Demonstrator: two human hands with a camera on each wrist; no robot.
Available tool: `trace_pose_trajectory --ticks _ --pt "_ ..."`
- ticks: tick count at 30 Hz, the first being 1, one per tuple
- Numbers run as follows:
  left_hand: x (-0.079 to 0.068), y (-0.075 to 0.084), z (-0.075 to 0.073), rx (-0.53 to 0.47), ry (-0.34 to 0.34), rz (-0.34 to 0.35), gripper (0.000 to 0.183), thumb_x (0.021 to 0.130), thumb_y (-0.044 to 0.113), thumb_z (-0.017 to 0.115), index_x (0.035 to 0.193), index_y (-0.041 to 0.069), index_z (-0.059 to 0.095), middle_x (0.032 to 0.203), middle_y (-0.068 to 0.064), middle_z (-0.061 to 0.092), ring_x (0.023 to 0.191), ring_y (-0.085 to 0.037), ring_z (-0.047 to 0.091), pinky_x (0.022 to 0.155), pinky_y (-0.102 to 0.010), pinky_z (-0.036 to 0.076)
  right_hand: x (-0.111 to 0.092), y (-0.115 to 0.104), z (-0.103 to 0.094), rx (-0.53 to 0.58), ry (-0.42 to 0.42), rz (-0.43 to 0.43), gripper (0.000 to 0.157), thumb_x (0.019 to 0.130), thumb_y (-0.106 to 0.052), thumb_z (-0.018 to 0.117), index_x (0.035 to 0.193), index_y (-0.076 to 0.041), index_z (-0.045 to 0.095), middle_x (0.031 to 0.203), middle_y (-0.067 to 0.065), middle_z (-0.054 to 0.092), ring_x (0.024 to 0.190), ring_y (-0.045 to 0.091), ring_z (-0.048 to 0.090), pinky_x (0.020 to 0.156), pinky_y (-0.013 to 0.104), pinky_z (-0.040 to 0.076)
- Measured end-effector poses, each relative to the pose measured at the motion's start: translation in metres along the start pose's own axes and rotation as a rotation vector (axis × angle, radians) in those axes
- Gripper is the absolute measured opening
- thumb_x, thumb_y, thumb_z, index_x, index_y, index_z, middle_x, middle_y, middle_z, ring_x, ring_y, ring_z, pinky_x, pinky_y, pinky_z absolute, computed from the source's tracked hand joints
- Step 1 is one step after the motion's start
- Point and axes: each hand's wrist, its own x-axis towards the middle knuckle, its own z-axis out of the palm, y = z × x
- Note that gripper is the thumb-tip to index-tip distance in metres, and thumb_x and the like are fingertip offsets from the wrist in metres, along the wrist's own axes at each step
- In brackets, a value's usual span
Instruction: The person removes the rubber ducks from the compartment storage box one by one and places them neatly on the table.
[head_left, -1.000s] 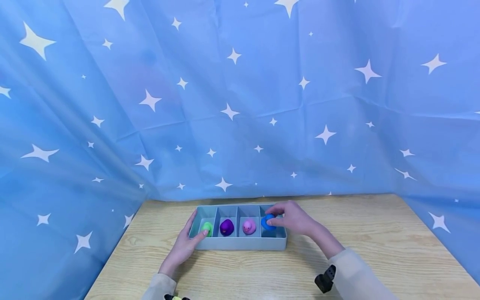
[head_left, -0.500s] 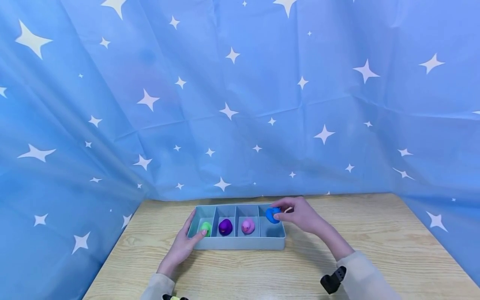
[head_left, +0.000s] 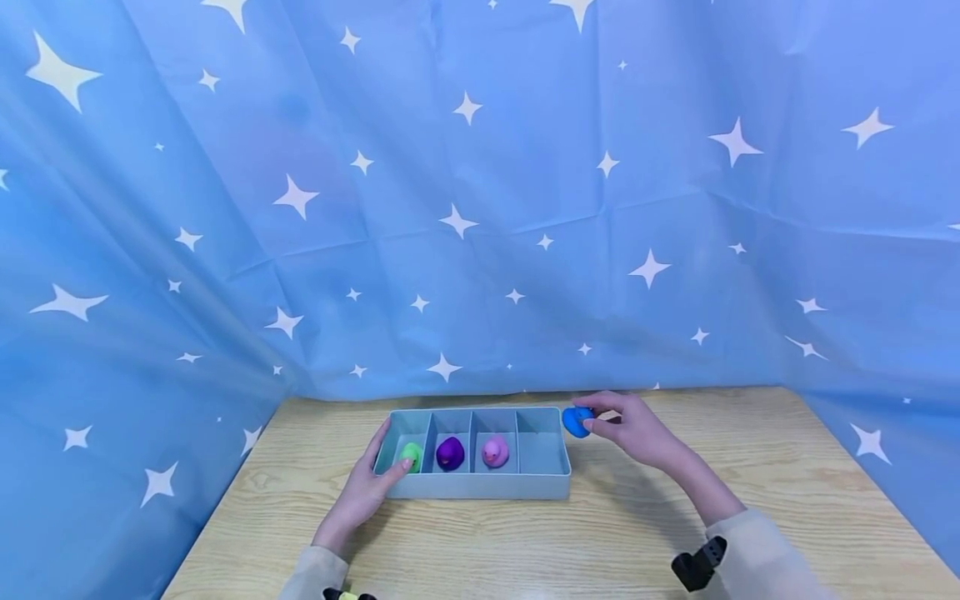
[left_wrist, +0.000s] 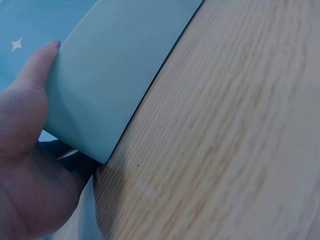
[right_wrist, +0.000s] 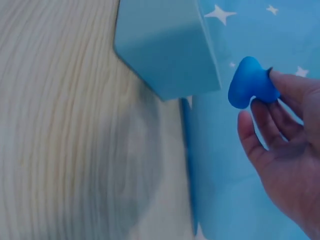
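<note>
A blue rubber duck (head_left: pixel 576 422) is pinched between the thumb and fingers of my right hand (head_left: pixel 637 433), just off the right end of a grey-blue divided box (head_left: pixel 480 487). In the right wrist view the duck (right_wrist: pixel 246 85) is held up beside the box's end. My left hand (head_left: pixel 363 486) grips the box's left end, its thumb over the front rim near a green duck (head_left: pixel 412 454). A purple duck (head_left: pixel 450 453) and a pink duck (head_left: pixel 495 452) sit in the two middle compartments. The rightmost compartment (head_left: pixel 543 450) is bare. In the left wrist view my left hand (left_wrist: pixel 30 145) wraps the box's corner.
The box stands on a light wooden table (head_left: pixel 495 550), toward its back edge. Behind and to the sides hangs a blue cloth (head_left: pixel 480 275) with white stars. Tabletop extends to the right of the box and in front of it.
My right hand has lifted the blue duck out of the rightmost compartment and moved it right, past the box's end. The left hand has stayed on the box.
</note>
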Motion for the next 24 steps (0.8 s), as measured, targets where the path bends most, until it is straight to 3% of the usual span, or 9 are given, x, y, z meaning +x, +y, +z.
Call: trace_pose_trajectory --ticks 15,24 --pt "-0.001 -0.001 -0.001 0.002 -0.008 -0.005 0.084 0.1 0.034 0.069 0.166 0.019 0.019 0.167 -0.022 0.019 0.151 -0.048 0.016 0.118 -0.067 0.012 -0.013 0.027 0.001 -0.068 -0.025 0.005 0.032 0.091 0.008 0.067 0.122 0.014 0.067 0.12 0.027 0.067 0.105 0.036 0.066 0.082 0.033 0.06" --pt "0.0 0.001 -0.001 0.007 -0.011 -0.012 0.085 0.099 0.035 0.069 0.166 0.019 0.019 0.167 -0.022 0.019 0.151 -0.049 0.017 0.118 -0.067 0.012 -0.016 0.034 0.008 -0.158 -0.071 0.031 0.029 0.086 0.009 0.067 0.114 0.009 0.072 0.111 0.017 0.07 0.099 0.028 0.065 0.077 0.03 0.057"
